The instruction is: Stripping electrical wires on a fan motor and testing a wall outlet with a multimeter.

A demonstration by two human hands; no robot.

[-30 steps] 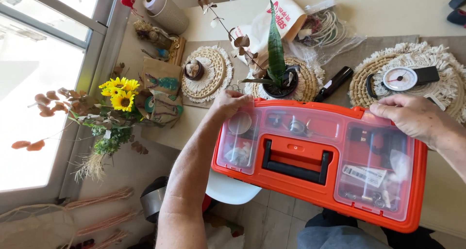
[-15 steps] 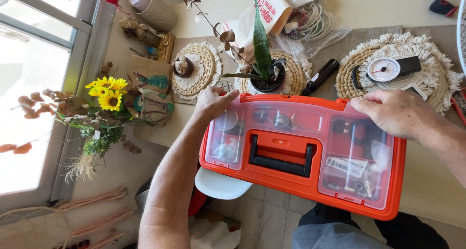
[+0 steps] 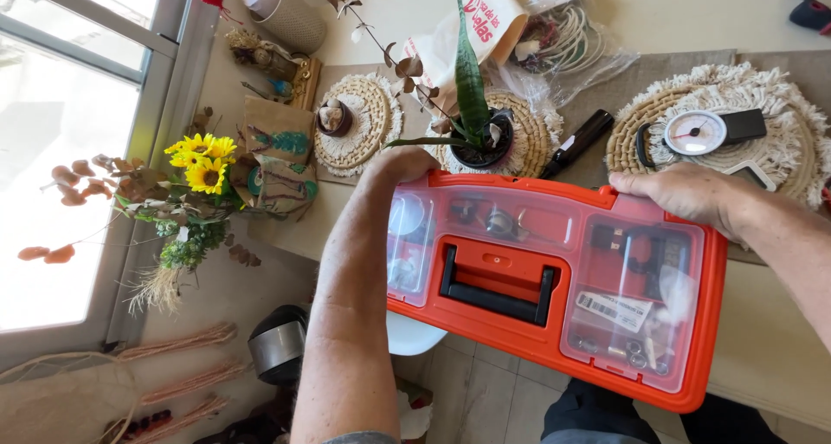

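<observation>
The orange toolbox (image 3: 554, 288) sits closed, half on the surface (image 3: 770, 340), left hand (image 3: 400, 165) and right hand (image 3: 679, 193) apparently gripping its far edge, lid unopened.

Bare forearms, a grey sleeve edge on the left arm, dark trousers.

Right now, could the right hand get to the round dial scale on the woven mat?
Probably yes. The right hand grips the far edge of the orange toolbox, and the dial scale lies just beyond it on the woven mat. Nothing stands between them, though the hand would have to let go first.
</observation>
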